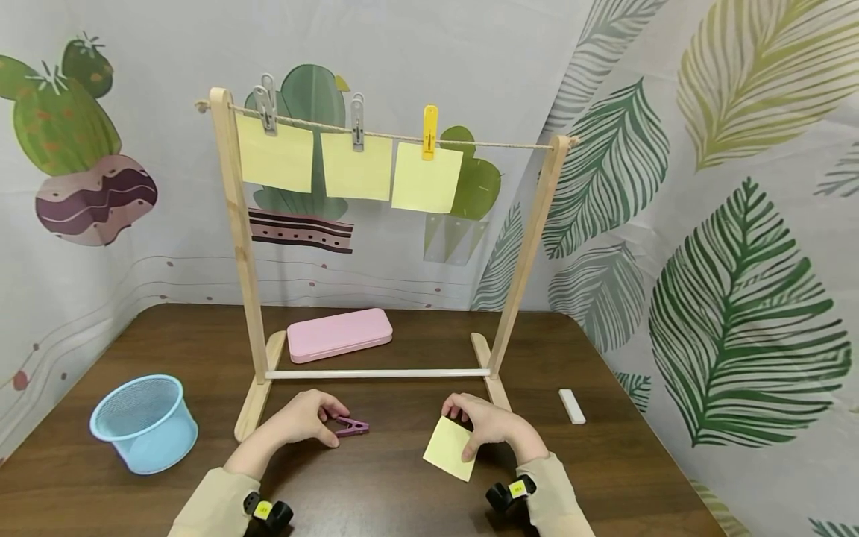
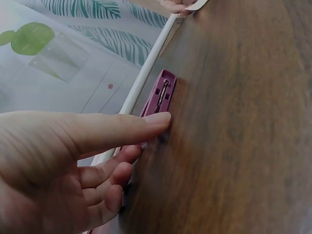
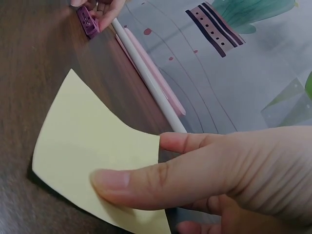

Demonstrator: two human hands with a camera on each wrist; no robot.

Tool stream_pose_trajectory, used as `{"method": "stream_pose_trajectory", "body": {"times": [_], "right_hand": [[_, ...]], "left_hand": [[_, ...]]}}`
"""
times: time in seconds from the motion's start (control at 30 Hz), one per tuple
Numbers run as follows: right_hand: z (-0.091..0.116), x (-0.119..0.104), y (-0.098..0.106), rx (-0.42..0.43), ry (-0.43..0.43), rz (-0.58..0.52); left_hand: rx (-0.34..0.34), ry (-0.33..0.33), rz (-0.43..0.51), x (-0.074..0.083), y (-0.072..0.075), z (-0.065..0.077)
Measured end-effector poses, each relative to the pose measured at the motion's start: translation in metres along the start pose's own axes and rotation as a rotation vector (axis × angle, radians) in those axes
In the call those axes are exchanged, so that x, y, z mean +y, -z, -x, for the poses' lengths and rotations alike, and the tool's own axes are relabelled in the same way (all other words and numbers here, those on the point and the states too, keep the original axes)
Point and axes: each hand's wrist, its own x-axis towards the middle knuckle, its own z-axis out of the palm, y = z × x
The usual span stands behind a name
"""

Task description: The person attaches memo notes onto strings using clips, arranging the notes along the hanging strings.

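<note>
My left hand [image 1: 305, 419] pinches a purple clothespin [image 1: 352, 426] between thumb and fingers, low over the table at the front of the rack. In the left wrist view the thumb covers one end of the clothespin [image 2: 162, 95], and its other end points away from the hand. A yellow sticky note [image 3: 92, 151] is held by my right hand [image 1: 488, 426], its thumb lying flat on the paper and the fingers behind it. The note bends slightly, its lower edge close to the tabletop. The fingers behind the paper are partly hidden.
A wooden rack [image 1: 243, 246] carries a rope [image 1: 496, 144] with three yellow notes, hung by two grey clothespins [image 1: 358, 123] and one yellow clothespin [image 1: 429, 133]. Around it are a pink case [image 1: 340, 334], a blue mesh basket [image 1: 150, 440] and a white block [image 1: 572, 406].
</note>
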Motion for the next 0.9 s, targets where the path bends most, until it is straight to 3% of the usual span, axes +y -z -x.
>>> {"method": "stream_pose_trajectory", "body": {"times": [0.3, 0.67, 0.9], "right_hand": [[-0.0004, -0.0005, -0.0006, -0.024, -0.032, -0.063], [0.0015, -0.0028, 0.0008, -0.011, -0.046, -0.007], [0.0015, -0.0021, 0.0008, -0.008, -0.048, -0.054]], "left_hand": [[0.020, 0.028, -0.001, 0.0009, -0.0015, 0.0004], [0.029, 0.051, -0.006, 0.0016, -0.0013, 0.0004], [0.013, 0.042, 0.013, 0.0025, 0.0015, 0.0008]]}}
